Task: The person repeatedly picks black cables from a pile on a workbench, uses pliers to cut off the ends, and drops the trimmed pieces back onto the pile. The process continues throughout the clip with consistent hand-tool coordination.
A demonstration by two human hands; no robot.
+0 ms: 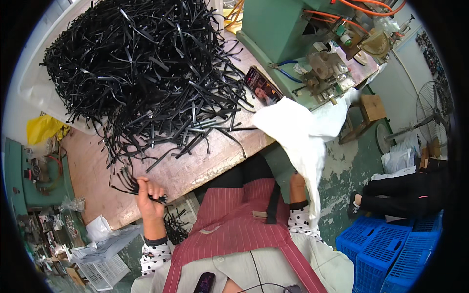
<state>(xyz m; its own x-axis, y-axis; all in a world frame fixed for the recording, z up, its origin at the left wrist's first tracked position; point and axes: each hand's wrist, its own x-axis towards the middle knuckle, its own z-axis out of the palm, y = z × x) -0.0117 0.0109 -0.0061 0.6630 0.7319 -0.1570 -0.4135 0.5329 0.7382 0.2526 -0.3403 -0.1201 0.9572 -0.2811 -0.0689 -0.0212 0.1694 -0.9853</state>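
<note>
My left hand [150, 195] is closed around a small bunch of thin black strips [128, 183] at the table's front edge, their ends fanning out past the fingers. A large tangled heap of similar black strips [141, 73] covers much of the table [88, 171] and spreads toward its front edge. My right hand [297, 184] is low beside the table, right of my lap. A white cloth or bag [293, 122] hangs over the table corner next to it. The fingers of this hand are hidden, so its grip cannot be made out.
A lit phone [263, 87] leans near the table's right side, by blue-handled pliers [288, 71] and a green machine [273, 29]. Blue crates [376, 249] stand on the floor at right, near another person's legs [400, 195]. More black strips [176, 225] lie below the table edge.
</note>
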